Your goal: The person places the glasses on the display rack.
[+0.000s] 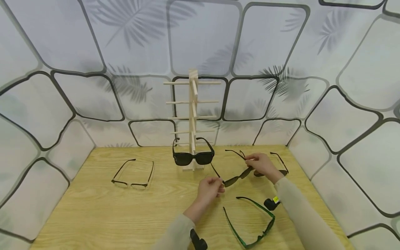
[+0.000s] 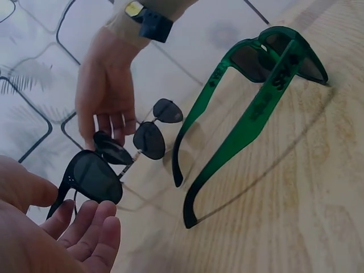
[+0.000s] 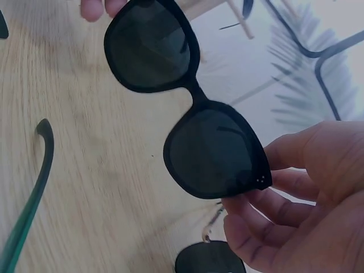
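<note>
At the near side of the pale wooden table [image 1: 150, 215], closest to the person, I see green sunglasses [image 2: 250, 122] lying with arms unfolded, their dark lenses turned towards the person. Two cream sleeves [image 1: 300, 208] reach past them, each with a small dark device [image 1: 271, 204] at the wrist.

Just beyond, the left hand [image 1: 208, 189] and the right hand [image 1: 262, 164] share one pair of black sunglasses [image 3: 210, 151], raised over the table to the right of the stand. The left pinches one end of the front near the hinge, thumb against fingers; the right pinches the opposite corner the same way. The arms of that pair are unfolded and point away from the person (the lenses look back this way).

Well over to the left, clear-lensed glasses [image 1: 139, 184] with a dark upper rim rest on the wood. Partly hidden behind the right hand lie thin-framed dark sunglasses [image 2: 150, 140].

Farther back stands a wooden display rack [image 1: 192, 104], upright, with pegs jutting out on both sides. Another black pair [image 1: 204, 158] hangs low on it, lenses forward. Behind everything rises a pale backdrop [image 1: 206, 38] printed with grey outlines and feathery leaves.
</note>
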`<move>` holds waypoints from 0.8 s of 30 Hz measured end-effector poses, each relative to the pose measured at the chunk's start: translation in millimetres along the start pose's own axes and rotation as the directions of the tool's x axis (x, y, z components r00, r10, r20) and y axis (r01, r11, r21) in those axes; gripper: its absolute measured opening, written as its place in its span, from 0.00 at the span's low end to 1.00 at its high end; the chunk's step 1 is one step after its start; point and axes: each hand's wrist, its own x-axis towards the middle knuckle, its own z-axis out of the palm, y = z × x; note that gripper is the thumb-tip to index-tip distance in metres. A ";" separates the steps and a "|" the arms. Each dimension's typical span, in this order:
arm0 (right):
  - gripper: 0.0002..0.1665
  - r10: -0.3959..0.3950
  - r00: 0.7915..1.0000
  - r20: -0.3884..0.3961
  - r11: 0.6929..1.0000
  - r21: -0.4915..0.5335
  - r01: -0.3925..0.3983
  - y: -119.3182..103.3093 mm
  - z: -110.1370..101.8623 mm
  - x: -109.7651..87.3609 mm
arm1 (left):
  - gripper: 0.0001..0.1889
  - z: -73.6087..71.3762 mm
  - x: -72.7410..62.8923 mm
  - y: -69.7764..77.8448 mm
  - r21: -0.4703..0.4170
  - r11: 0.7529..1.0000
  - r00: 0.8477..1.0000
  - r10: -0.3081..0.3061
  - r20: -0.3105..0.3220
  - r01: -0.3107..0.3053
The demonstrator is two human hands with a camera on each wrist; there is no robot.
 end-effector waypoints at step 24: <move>0.30 -0.058 0.996 -0.069 0.998 0.026 0.060 -12.9 -36.2 -41.3 | 0.16 -4.5 -6.8 39.2 0.063 0.986 0.984 0.147 0.103 -0.154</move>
